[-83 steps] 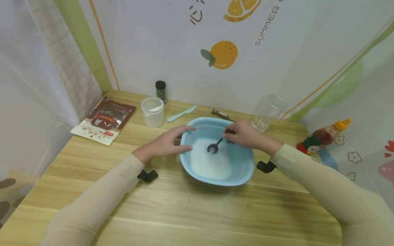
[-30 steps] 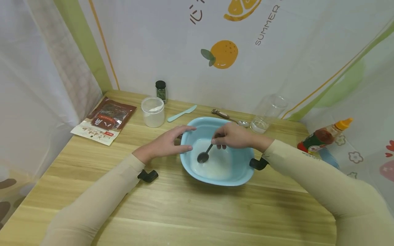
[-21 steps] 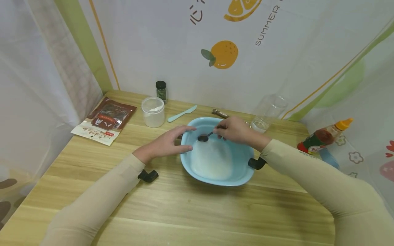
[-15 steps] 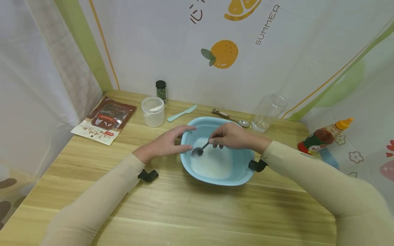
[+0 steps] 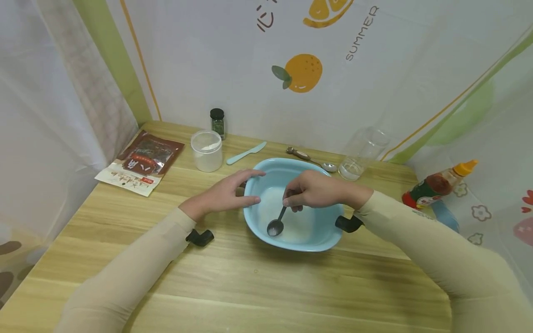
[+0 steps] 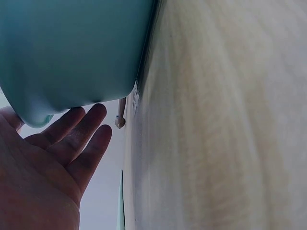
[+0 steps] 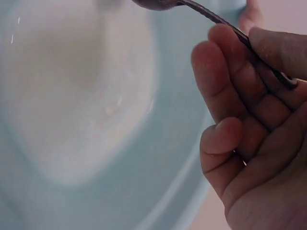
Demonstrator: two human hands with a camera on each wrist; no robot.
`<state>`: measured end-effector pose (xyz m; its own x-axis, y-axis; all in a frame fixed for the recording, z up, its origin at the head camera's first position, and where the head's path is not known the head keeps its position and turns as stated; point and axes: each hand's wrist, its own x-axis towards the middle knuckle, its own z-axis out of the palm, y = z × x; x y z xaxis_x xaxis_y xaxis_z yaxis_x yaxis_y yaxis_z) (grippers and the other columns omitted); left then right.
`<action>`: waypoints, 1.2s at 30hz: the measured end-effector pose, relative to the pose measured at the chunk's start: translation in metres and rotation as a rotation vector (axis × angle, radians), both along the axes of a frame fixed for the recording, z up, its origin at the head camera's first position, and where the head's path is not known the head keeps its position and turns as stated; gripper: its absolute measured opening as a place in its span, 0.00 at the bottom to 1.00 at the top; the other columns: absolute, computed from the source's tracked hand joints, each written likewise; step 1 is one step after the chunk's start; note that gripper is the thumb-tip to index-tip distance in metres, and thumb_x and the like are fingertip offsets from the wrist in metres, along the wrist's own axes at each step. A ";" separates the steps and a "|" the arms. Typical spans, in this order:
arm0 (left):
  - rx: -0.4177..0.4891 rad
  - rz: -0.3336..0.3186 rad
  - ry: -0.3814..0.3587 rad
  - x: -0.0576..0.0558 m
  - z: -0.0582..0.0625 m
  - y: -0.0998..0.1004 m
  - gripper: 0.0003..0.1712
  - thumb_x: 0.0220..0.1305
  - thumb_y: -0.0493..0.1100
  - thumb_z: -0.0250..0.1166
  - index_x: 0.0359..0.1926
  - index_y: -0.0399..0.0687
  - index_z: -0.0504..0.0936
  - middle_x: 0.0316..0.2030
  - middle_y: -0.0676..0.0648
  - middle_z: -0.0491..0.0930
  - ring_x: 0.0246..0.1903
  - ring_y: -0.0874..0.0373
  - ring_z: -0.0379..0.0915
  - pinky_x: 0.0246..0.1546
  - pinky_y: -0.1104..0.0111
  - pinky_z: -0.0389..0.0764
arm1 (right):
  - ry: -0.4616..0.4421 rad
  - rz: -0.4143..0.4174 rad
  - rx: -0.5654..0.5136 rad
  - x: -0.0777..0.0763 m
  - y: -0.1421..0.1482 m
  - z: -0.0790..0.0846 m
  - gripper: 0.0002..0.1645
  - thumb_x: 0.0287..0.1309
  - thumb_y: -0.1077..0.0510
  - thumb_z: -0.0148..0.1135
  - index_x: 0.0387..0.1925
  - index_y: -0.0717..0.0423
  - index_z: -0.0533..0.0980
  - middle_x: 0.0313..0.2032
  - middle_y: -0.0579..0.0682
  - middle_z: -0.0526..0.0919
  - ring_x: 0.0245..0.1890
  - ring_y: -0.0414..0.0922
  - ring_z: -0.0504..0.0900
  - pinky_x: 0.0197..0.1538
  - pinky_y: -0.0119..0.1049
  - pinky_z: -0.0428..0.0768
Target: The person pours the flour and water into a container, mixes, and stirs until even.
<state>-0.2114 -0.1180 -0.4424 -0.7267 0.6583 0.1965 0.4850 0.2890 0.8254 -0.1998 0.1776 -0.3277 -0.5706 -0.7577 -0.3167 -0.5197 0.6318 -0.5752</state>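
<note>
A light blue basin (image 5: 333,224) on the table holds a milky white liquid (image 5: 297,229). My left hand (image 5: 222,194) steadies its left side, thumb and index finger over the rim. From the left wrist view, the other fingers (image 6: 88,153) lie under the rim against the basin's outer wall. Over the basin, my right hand (image 5: 318,190) pinches the handle of a dark spoon (image 5: 275,227) between thumb and fingers. The spoon's bowl is low at the near left of the liquid. The handle (image 7: 206,12) shows between thumb and fingertips in the right wrist view.
Behind the basin lie a pale green knife (image 5: 246,153) and a metal spoon (image 5: 310,158). A tub of white powder (image 5: 207,157), a spice jar (image 5: 217,124) and a brown packet (image 5: 143,162) are left. Right stand a clear glass (image 5: 362,155) and a sauce bottle (image 5: 437,185).
The dark spoon has swept around inside the basin, going from the middle to the far side, then left, then to the near left. My left hand has stayed on the rim.
</note>
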 end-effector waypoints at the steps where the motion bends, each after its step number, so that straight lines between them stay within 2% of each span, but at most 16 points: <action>1: 0.000 0.000 0.000 0.000 0.000 0.000 0.42 0.75 0.54 0.73 0.84 0.52 0.69 0.76 0.45 0.73 0.71 0.48 0.74 0.73 0.47 0.77 | -0.003 0.011 -0.001 0.001 -0.003 0.000 0.12 0.81 0.55 0.66 0.41 0.55 0.90 0.30 0.48 0.90 0.33 0.51 0.87 0.35 0.38 0.78; 4: 0.002 0.000 -0.004 0.000 -0.001 -0.001 0.43 0.75 0.54 0.73 0.84 0.51 0.69 0.76 0.45 0.73 0.71 0.48 0.74 0.72 0.48 0.78 | 0.000 0.009 0.011 0.000 -0.008 -0.006 0.13 0.81 0.54 0.65 0.44 0.58 0.90 0.31 0.48 0.90 0.33 0.45 0.87 0.36 0.37 0.80; 6: -0.003 0.002 -0.001 0.001 -0.001 -0.001 0.43 0.75 0.54 0.73 0.84 0.52 0.69 0.76 0.45 0.73 0.71 0.49 0.74 0.72 0.48 0.77 | 0.025 -0.022 0.015 -0.002 -0.009 -0.010 0.14 0.82 0.54 0.64 0.45 0.59 0.90 0.32 0.49 0.91 0.33 0.43 0.87 0.37 0.38 0.82; 11: -0.016 0.009 0.014 0.002 0.000 0.001 0.43 0.74 0.56 0.72 0.83 0.51 0.69 0.76 0.45 0.73 0.71 0.48 0.74 0.73 0.46 0.76 | 0.161 -0.187 0.020 -0.012 -0.004 -0.013 0.15 0.82 0.53 0.64 0.48 0.60 0.90 0.34 0.51 0.92 0.32 0.42 0.87 0.38 0.41 0.85; 14: -0.021 0.012 0.017 0.002 0.001 0.001 0.43 0.74 0.56 0.72 0.83 0.51 0.69 0.76 0.45 0.73 0.71 0.48 0.74 0.73 0.46 0.76 | 0.248 -0.310 0.044 -0.017 0.002 -0.012 0.16 0.82 0.53 0.64 0.48 0.61 0.90 0.34 0.51 0.92 0.29 0.42 0.84 0.35 0.41 0.83; 17: -0.020 0.012 0.018 0.001 0.002 0.001 0.43 0.74 0.56 0.73 0.83 0.52 0.70 0.76 0.45 0.73 0.71 0.48 0.73 0.73 0.46 0.76 | 0.295 -0.386 0.076 -0.018 0.009 -0.012 0.17 0.82 0.52 0.64 0.47 0.61 0.90 0.33 0.50 0.91 0.28 0.43 0.83 0.34 0.41 0.81; 20: -0.020 0.012 0.019 0.001 0.002 0.002 0.43 0.74 0.55 0.73 0.83 0.52 0.70 0.76 0.45 0.73 0.71 0.48 0.73 0.74 0.46 0.76 | 0.258 -0.372 0.068 -0.016 0.014 -0.012 0.17 0.82 0.52 0.64 0.46 0.61 0.90 0.32 0.49 0.91 0.30 0.44 0.85 0.35 0.40 0.80; 25: -0.020 0.014 0.013 0.001 0.003 0.000 0.43 0.74 0.55 0.73 0.84 0.53 0.69 0.76 0.46 0.73 0.71 0.49 0.74 0.73 0.46 0.76 | 0.063 -0.170 0.018 -0.007 0.018 -0.011 0.16 0.82 0.53 0.64 0.45 0.59 0.90 0.31 0.45 0.90 0.35 0.48 0.88 0.38 0.39 0.81; 28: -0.017 0.015 0.010 0.001 0.004 -0.001 0.43 0.74 0.55 0.74 0.84 0.52 0.69 0.76 0.45 0.74 0.71 0.48 0.74 0.73 0.45 0.76 | 0.048 -0.107 0.014 -0.005 0.020 -0.009 0.15 0.82 0.53 0.64 0.44 0.58 0.90 0.29 0.43 0.89 0.34 0.50 0.87 0.38 0.39 0.80; 30: -0.017 0.015 0.012 0.002 0.004 -0.001 0.44 0.73 0.55 0.74 0.84 0.52 0.69 0.75 0.45 0.74 0.71 0.47 0.74 0.73 0.44 0.76 | 0.094 -0.141 0.020 -0.006 0.023 -0.009 0.14 0.81 0.54 0.65 0.43 0.59 0.90 0.28 0.43 0.89 0.33 0.49 0.87 0.37 0.39 0.79; 33: -0.023 0.018 0.015 0.002 0.003 0.000 0.44 0.73 0.55 0.74 0.84 0.52 0.69 0.75 0.45 0.74 0.71 0.48 0.74 0.73 0.45 0.76 | 0.187 -0.255 0.057 -0.010 0.028 -0.007 0.15 0.81 0.55 0.65 0.42 0.60 0.90 0.27 0.45 0.88 0.27 0.45 0.82 0.34 0.39 0.77; 36: -0.024 0.017 0.014 0.001 0.002 0.000 0.44 0.73 0.55 0.74 0.83 0.53 0.69 0.75 0.45 0.74 0.71 0.48 0.74 0.73 0.46 0.76 | 0.231 -0.365 0.089 -0.013 0.032 -0.006 0.16 0.83 0.54 0.62 0.40 0.61 0.88 0.27 0.50 0.87 0.24 0.44 0.76 0.32 0.40 0.76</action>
